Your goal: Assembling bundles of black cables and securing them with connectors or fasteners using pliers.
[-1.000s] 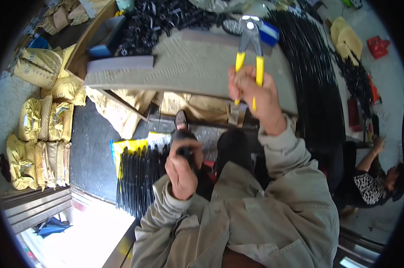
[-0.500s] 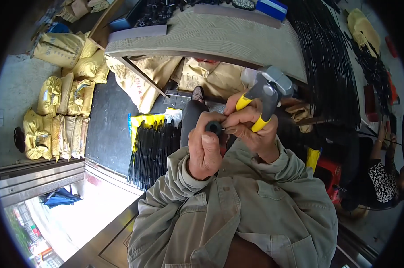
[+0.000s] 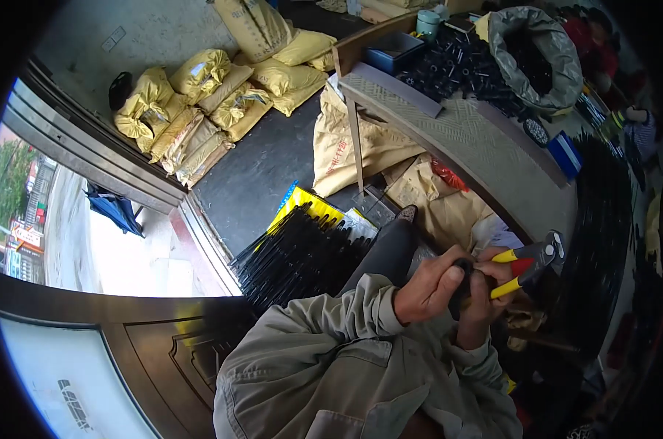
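My left hand [image 3: 428,287] is closed around a small black round part [image 3: 463,268] with a hollow end, its thumb pressed along the side. Right against it is my right hand [image 3: 483,296], whose fingertips also touch the part. Held in that right hand are pincers [image 3: 542,256] with yellow handles, a red piece between them and a dark metal head pointing up and to the right. Anything finer pinched between the fingertips is hidden. Left of my knee, a bundle of thin black rods [image 3: 302,252] leans on a yellow bag [image 3: 302,199].
Ahead stands a table [image 3: 463,139] with a heap of black parts [image 3: 448,69], a lined sack [image 3: 501,58] and a blue box [image 3: 565,155]. Long black rods [image 3: 598,219] hang at the right. Stuffed sacks [image 3: 199,110] line the far left, beyond an open doorway [image 3: 163,249].
The view has swung to the left, so my hands now appear farther right and lower. The pincers' head has tipped over toward the right; both hands keep their hold.
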The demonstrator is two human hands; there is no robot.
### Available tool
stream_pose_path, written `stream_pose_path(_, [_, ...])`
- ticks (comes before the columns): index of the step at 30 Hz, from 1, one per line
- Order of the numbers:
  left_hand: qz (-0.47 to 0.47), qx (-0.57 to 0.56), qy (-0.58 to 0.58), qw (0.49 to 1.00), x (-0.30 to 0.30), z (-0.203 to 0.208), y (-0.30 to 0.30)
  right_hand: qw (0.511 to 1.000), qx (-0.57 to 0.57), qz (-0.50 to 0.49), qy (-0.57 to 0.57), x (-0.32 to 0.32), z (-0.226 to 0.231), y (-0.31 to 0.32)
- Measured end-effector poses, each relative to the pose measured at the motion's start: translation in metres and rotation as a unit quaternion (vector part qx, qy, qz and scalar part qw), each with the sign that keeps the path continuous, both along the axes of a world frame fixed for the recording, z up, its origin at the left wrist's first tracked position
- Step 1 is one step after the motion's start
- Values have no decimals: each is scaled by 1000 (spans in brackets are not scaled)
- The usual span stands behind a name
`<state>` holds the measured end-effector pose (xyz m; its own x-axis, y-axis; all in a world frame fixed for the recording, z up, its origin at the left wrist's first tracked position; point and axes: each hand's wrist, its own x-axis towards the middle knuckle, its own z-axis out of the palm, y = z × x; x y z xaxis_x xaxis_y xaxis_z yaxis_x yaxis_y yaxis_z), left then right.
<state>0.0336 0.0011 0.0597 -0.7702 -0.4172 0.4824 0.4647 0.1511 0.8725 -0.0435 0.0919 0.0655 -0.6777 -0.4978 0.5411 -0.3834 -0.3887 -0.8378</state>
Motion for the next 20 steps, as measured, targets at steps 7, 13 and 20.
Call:
stream_pose_path(7, [44,-3,24,999,-5,-5,6,999,18,-24,14,4,-4,-3])
stream_pose_path(13, [24,16,-19,999,2,1,-1,999,-6,-30,-25,10,-8,-11])
stream_pose_path(20, [69,-16,-39,997,7,-8,-6,996,22,-39,76,1,-17,0])
